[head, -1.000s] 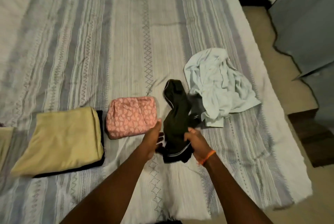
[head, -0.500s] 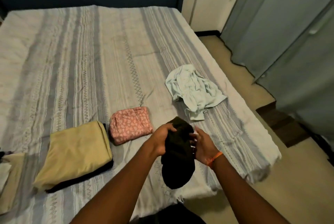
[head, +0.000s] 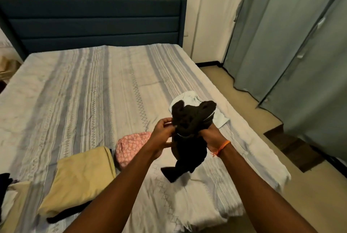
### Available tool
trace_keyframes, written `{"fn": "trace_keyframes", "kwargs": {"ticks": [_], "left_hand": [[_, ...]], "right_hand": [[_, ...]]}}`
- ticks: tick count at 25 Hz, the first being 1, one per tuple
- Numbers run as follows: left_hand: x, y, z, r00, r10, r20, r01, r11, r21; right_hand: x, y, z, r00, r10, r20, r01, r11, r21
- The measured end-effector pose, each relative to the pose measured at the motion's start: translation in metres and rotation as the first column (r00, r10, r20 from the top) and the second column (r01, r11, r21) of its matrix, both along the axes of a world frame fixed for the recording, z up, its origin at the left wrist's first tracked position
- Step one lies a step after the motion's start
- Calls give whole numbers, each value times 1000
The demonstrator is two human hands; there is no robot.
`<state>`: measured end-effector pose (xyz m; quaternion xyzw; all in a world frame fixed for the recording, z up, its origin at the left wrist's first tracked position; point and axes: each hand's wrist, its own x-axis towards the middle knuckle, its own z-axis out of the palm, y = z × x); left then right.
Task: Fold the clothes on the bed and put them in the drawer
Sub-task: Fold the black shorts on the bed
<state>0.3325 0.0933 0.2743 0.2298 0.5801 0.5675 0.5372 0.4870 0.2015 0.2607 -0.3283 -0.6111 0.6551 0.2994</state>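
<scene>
Both hands hold the dark garment (head: 189, 137) above the bed's near right corner: left hand (head: 162, 129) pinches its left edge, right hand (head: 211, 135) grips its right. Open bedspread (head: 84, 90) lies far left. Since earlier, the garment has risen higher, bunched.

headboard (head: 93, 24): dark blue | curtains (head: 293, 44): grey-green | floor (head: 309, 195): beige

Pale blue garment (head: 219, 119) mostly behind black garment (head: 189, 129)
</scene>
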Motion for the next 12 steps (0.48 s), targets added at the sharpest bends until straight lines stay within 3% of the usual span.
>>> {"fn": "trace_keyframes", "kwargs": {"ticks": [2, 3, 5, 6, 7, 9, 10, 12], "left_hand": [[11, 13, 24, 966, -28, 258, 24, 1000, 21], [18, 20, 33, 959, -61, 277, 58, 998, 18], [32, 36, 37, 985, -139, 105, 140, 990, -1], [41, 43, 39, 987, -162, 3, 162, 987, -19], [47, 49, 38, 986, -159, -59, 157, 987, -38], [59, 62, 40, 989, -131, -71, 129, 991, -31], [64, 68, 44, 990, -122, -70, 121, 992, -18], [69, 80, 47, 970, -129, -204, 128, 992, -19]], "right_hand": [[7, 11, 13, 955, 81, 285, -185, 914, 360], [12, 17, 19, 922, 68, 380, -258, 840, 476], [25, 28, 30, 891, 47, 452, -341, 727, 596], [35, 35, 35, 885, 43, 463, -345, 728, 592], [44, 39, 41, 904, 70, 422, -302, 803, 514], [64, 45, 54, 982, 103, 161, -128, 981, 149], [72, 47, 60, 997, 73, -1, -73, 997, -24], [88, 56, 73, 979, -29, -200, -4, 987, -162]]}}
